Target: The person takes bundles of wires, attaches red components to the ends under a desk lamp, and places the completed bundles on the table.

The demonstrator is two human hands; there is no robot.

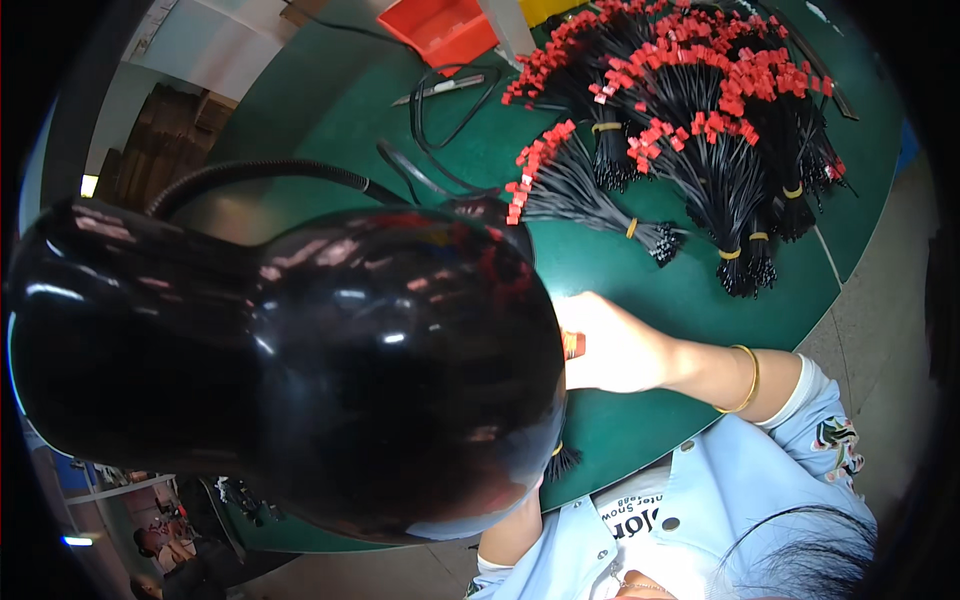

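A glossy black lamp head (400, 350) fills the middle of the head view and hides most of the work spot. Beside its right rim is my right hand (620, 345), washed out by bright light, its fingers curled and partly hidden. A small orange-red piece (573, 345) shows at those fingers; its kind cannot be made out. Of my left arm only the forearm (515, 535) shows, below the lamp; the left hand's fingers are hidden behind it. Under the lamp's lower right edge, the end of a black cable bundle (566, 460) with a yellow band peeks out.
Several banded bundles of black cables (725, 190) with red connectors lie on the green table (770, 320), one smaller bundle (590, 190) nearer the lamp. Farther back are a red bin (440, 30), a knife-like tool (440, 90) and a loose black cord (415, 120). The lamp's flexible neck (270, 170) arches behind.
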